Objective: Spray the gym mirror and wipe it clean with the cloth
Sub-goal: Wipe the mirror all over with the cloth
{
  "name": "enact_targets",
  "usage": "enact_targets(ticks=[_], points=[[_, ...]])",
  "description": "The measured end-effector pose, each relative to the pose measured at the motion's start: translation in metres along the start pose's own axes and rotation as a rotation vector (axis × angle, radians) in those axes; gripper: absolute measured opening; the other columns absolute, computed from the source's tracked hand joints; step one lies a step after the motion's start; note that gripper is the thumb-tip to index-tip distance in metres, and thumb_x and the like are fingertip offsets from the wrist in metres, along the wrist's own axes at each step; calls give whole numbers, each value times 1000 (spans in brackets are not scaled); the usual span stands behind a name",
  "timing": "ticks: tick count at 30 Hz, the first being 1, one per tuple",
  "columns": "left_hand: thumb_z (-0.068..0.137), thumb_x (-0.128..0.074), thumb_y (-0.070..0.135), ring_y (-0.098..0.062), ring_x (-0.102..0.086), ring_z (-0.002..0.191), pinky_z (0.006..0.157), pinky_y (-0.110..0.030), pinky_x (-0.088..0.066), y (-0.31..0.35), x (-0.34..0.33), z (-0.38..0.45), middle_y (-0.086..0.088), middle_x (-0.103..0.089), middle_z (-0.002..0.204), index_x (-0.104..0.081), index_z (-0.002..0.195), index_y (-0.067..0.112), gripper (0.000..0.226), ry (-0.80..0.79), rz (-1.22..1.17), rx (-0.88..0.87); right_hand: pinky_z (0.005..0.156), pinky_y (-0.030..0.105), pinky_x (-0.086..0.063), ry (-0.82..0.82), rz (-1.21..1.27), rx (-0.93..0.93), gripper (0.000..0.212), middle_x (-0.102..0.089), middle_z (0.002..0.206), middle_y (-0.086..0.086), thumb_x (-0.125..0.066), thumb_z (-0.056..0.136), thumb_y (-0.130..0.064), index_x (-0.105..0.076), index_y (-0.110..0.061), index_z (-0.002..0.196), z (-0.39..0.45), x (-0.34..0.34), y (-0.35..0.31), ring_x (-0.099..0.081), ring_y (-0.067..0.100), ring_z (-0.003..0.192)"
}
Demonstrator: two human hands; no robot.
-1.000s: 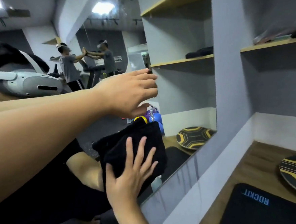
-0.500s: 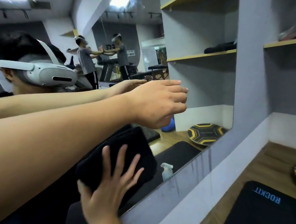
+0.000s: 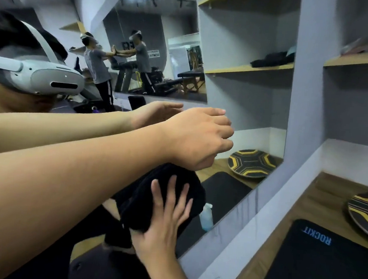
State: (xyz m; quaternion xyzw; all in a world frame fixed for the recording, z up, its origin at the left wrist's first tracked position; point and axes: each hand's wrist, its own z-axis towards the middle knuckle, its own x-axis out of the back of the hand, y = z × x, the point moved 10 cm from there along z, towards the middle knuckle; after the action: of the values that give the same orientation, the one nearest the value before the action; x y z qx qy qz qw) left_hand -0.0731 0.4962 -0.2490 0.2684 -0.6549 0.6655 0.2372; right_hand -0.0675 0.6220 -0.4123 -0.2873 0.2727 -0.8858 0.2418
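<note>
Against the lower part of the large wall-mounted gym mirror [image 3: 246,113], the folded black terry cloth [image 3: 159,194] is pinned flat under the right hand [image 3: 164,220], whose fingers [image 3: 172,190] lie straight and spread across it. The left hand [image 3: 196,138] reaches to the glass above, fingers loosely curled, gripping nothing. Soft, light and limp, the cloth will likely bunch or slide on wet glass; a broad palm over its middle suits it best.

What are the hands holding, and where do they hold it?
The right hand presses the black cloth flat against the mirror, spread fingers on its lower middle, not gripping. The left hand holds nothing.
</note>
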Motion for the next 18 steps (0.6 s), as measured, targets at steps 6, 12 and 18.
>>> enact_targets(ticks=[6, 12, 18], points=[[77, -40, 32, -35, -64, 86, 94, -46, -52, -88, 65, 50, -9, -64, 82, -66, 80, 12, 33, 3, -33, 39, 122, 48, -7, 82, 394, -452, 75, -4, 166, -22, -45, 82, -66, -6, -66, 146, 120, 56, 38, -1, 15, 155], [76, -42, 36, -32, -65, 86, 97, -44, -51, -169, 111, 84, -6, -63, 80, -67, 80, 15, 32, -63, -63, 73, 120, 56, -11, 121, 483, -1052, 71, -6, 168, -15, -44, 97, -60, -11, -43, 157, 200, 79, 119, -7, 23, 154], [102, -42, 34, -30, -35, 146, 125, -43, -11, -220, 73, 115, -7, -56, 140, -59, 131, 17, 38, -433, -8, 138, 121, 56, -10, 150, 495, -1072, 65, -7, 168, -13, -41, 102, -51, -12, -37, 159, 284, 110, 130, -5, 24, 155]])
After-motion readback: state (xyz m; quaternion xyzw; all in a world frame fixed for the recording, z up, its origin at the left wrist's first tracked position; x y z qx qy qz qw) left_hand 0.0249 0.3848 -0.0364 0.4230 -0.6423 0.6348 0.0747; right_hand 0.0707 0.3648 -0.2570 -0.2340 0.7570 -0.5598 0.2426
